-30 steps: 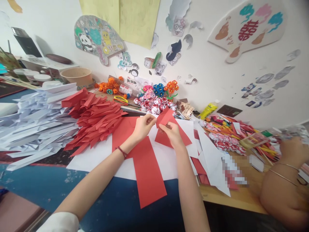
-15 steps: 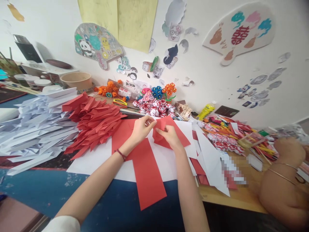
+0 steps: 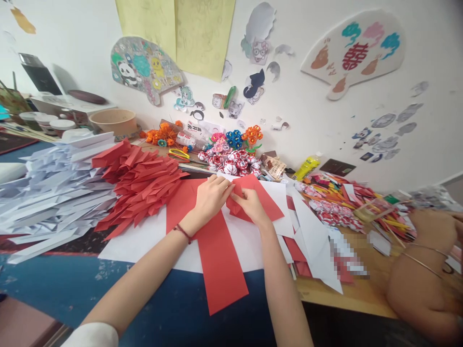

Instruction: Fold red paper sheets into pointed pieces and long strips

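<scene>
A small folded piece of red paper [image 3: 234,207] is held between my two hands above the white sheets. My left hand [image 3: 212,198] has its fingers bent and pinched together at the paper's left edge. My right hand [image 3: 251,205] grips the same piece from the right, thumb on top. Under the right hand lies a flat red sheet [image 3: 269,205]. A long red paper strip [image 3: 224,274] runs from below my left hand past the table's front edge. White paper [image 3: 155,241] spreads beneath everything. The fold itself is partly hidden by my fingers.
Left of my hands sit piles of folded red paper [image 3: 139,188] and folded white paper [image 3: 54,193]. Pipe-cleaner flowers [image 3: 235,140] stand behind. On the right are loose white sheets [image 3: 314,241] and another person's arm [image 3: 419,279].
My left fingers have curled closer over the folded red paper, and the back of that hand has turned upward. The right hand keeps its pinch, shifted slightly left.
</scene>
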`<state>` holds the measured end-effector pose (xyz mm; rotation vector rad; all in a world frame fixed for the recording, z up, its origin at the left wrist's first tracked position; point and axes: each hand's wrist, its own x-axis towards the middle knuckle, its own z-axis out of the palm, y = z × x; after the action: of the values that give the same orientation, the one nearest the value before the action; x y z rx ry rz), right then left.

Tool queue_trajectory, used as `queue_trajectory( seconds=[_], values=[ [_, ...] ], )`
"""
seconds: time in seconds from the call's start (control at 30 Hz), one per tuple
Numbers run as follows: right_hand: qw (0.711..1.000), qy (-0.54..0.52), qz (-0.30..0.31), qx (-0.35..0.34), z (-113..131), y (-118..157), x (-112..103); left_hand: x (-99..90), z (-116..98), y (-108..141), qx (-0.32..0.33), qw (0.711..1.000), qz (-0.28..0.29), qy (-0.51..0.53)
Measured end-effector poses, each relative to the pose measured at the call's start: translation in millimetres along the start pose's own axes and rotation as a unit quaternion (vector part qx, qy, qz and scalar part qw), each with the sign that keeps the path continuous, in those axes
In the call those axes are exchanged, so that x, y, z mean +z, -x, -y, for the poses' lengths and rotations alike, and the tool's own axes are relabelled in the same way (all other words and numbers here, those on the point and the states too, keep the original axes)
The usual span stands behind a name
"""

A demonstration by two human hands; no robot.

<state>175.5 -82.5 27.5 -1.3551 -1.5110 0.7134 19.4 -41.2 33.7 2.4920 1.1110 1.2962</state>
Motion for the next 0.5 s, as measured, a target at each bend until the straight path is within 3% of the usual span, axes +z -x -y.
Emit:
queue_trajectory(
  seconds=[0.1,0.2,0.5],
  values=[
    [1.000,0.006,-0.013,-0.002,3,1,-1,-1.7,3,-6,-0.076,0.990,-0.005,0.121],
    [1.000,0.017,-0.018,0.000,5,1,-1,-1.4,8,-10,-0.129,0.961,0.010,0.246],
    [0.999,0.032,-0.032,-0.006,3,1,-3,1.1,11,-13,-0.150,0.922,0.051,0.352]
  ],
)
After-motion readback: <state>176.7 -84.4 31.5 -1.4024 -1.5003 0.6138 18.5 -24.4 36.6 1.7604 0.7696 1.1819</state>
